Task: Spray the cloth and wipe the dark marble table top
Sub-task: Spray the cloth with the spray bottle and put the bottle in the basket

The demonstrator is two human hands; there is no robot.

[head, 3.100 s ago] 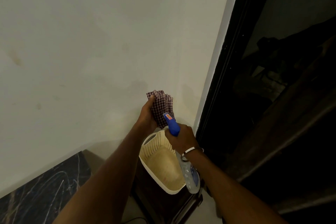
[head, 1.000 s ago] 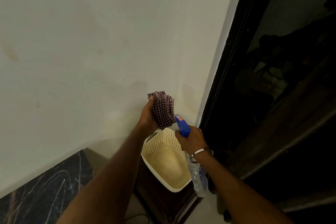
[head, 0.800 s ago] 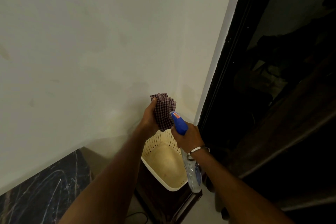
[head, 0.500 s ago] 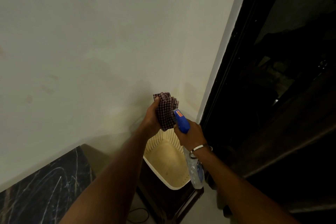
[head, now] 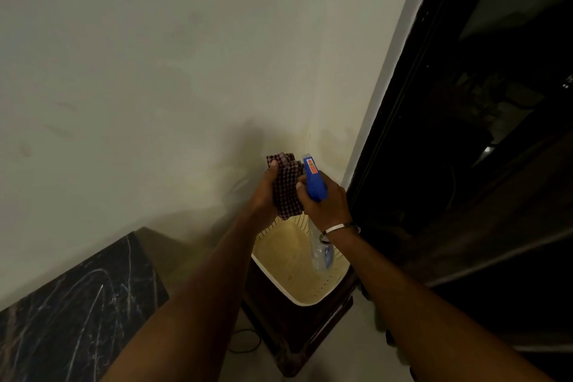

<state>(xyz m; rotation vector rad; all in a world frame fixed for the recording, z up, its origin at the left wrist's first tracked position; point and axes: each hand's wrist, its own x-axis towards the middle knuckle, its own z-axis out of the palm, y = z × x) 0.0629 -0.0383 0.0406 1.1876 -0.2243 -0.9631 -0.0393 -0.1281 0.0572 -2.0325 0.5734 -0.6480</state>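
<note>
both arms stretched forward, hands raised and touching. left hand with fingers curled round a folded, dark checked cloth, held upright. right hand gripping a clear spray bottle with a blue trigger head, long axis near vertical, nozzle up beside the cloth, body hanging below the fingers over a cream perforated plastic basket. dark marble surface well left, below.

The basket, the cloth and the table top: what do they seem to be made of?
The basket looks like cream moulded plastic, matt, with rows of small holes in its walls. The cloth, held in the left hand, seems woven fabric, dark checked and folded in soft layers. The table top looks like polished dark marble with pale veins, though it could be an imitation.
</note>
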